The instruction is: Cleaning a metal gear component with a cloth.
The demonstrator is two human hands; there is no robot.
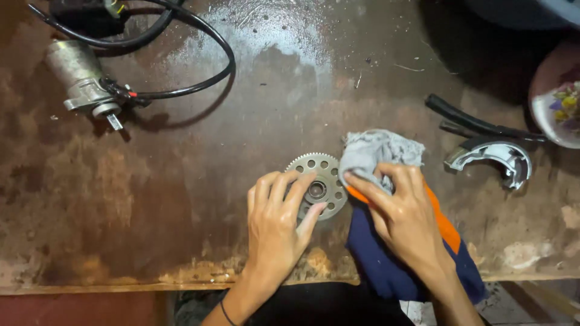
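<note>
Wiping step: my left hand lies open with fingers flat, pinning the toothed gear near the front edge of the stained worktable, my right hand bunches the grey rag against its rim; judged next: steady pressure, turning the gear.

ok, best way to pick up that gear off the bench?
Probably by its toothed rim: the gear lies flat, so pinch opposite edges from above, on the bare far side. The left hand covers its near-left edge; the right hand presses a grey rag alongside.
</note>
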